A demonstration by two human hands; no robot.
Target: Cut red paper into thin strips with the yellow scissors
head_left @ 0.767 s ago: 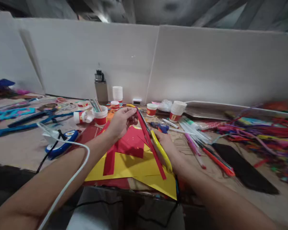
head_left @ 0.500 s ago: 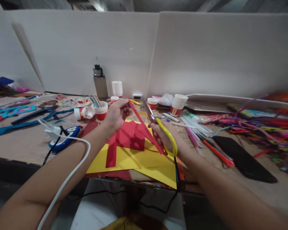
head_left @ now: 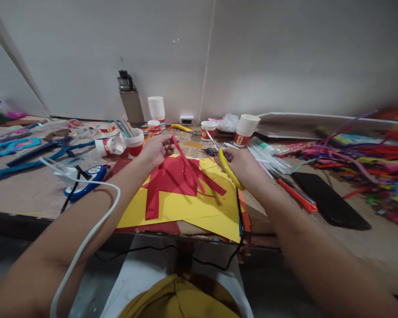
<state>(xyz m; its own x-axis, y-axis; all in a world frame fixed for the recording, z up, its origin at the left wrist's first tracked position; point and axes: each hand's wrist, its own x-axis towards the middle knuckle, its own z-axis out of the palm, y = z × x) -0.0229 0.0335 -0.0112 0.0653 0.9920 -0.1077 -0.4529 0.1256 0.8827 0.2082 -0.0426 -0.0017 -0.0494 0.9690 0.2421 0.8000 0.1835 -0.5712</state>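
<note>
My left hand (head_left: 158, 150) pinches the top end of a narrow red paper strip (head_left: 186, 164), which hangs slanting down to the right. My right hand (head_left: 238, 164) is wrapped round the yellow handles of a pair of scissors (head_left: 226, 165); their blades point up and away, clear of the strip. Below both hands lie yellow paper sheets (head_left: 179, 212), overlapping at the table's front edge. On them rest a larger red paper piece (head_left: 172, 176), a red strip (head_left: 152, 201) at the left and another red strip (head_left: 212, 183) at the right.
Pencils stand in a paper cup (head_left: 132, 143), beside a tipped-over cup (head_left: 106, 146). A blue hot-glue device (head_left: 89, 183) with a white cable lies left. Stacked cups (head_left: 247, 128), a utility knife (head_left: 298, 196), a black phone (head_left: 330, 198) and pipe cleaners (head_left: 378, 163) are right.
My right hand has drawn the scissors up and away from the red strip, whose lower end now hangs free. My left hand keeps its pinch. The view has tilted down slightly.
</note>
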